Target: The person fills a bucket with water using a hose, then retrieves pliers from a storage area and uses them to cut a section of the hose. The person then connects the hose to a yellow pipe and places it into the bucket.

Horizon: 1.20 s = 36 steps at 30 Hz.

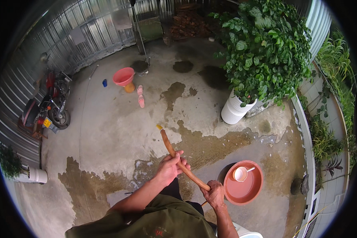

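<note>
At far left stands a motorcycle (53,97), its dim front hard to make out. In front of the person, a brown hose (194,177) slants, its yellow tip (159,127) pointing away and leftward. The left hand (171,167) curls round its middle; the right hand (214,194) grips the lower end, hiding that stretch; whether the brown strip (204,203) below belongs to it, I cannot tell. Further right, a reddish basin (246,193) holds a pale dipper (240,173); the lower edge cuts off a white container (248,234).

You've got room ahead of your left hand (169,169), concrete floor (107,123) running to 2 pink slippers (141,102); beside your right hand (214,193), the red tub (244,193) blocks low sideways passage, the white planter (234,110) standing beyond.
</note>
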### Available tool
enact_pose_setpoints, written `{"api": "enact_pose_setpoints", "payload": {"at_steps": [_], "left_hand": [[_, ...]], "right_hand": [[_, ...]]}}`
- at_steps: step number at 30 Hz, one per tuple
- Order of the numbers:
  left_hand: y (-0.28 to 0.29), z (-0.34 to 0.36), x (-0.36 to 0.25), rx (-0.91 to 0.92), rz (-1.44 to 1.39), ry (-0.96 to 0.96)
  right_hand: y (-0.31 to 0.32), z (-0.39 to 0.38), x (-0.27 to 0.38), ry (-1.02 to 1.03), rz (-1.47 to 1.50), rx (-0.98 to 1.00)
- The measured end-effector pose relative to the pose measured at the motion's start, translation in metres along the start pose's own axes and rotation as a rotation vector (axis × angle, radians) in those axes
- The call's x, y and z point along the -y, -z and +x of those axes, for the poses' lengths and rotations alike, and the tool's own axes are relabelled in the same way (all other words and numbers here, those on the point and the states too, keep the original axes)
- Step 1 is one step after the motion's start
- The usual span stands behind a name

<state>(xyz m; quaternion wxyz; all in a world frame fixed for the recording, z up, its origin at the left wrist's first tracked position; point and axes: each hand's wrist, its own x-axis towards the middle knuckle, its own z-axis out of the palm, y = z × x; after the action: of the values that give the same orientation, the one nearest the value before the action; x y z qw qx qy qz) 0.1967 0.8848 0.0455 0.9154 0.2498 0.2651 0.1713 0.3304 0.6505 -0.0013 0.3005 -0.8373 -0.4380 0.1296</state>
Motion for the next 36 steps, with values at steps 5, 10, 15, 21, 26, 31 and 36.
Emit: {"api": "enact_pose_setpoints", "payload": {"at_steps": [5,10,15,21,26,31,36], "left_hand": [[0.024,0.086,-0.130,0.177,-0.158,-0.098],[0.043,0.144,-0.239,0.277,-0.137,-0.187],[0.057,0.193,-0.312,0.161,-0.079,-0.230],[0.055,0.254,-0.376,-0.109,0.030,-0.261],[0.070,0.323,-0.397,-0.517,-0.105,-0.396],[0.114,0.388,-0.480,-0.320,-0.233,-0.406],[0.111,0.449,-0.601,0.070,-0.236,-0.598]], "right_hand": [[-0.042,0.082,-0.027,-0.022,-0.015,0.176],[-0.054,0.168,-0.034,-0.037,-0.037,0.247],[-0.071,0.278,-0.005,0.089,-0.031,0.298],[-0.102,0.402,0.010,0.242,-0.050,0.046],[-0.121,0.518,0.005,0.286,-0.135,-0.087],[-0.113,0.636,0.029,0.375,-0.151,-0.090],[-0.090,0.751,0.060,0.403,-0.079,-0.056]]}}
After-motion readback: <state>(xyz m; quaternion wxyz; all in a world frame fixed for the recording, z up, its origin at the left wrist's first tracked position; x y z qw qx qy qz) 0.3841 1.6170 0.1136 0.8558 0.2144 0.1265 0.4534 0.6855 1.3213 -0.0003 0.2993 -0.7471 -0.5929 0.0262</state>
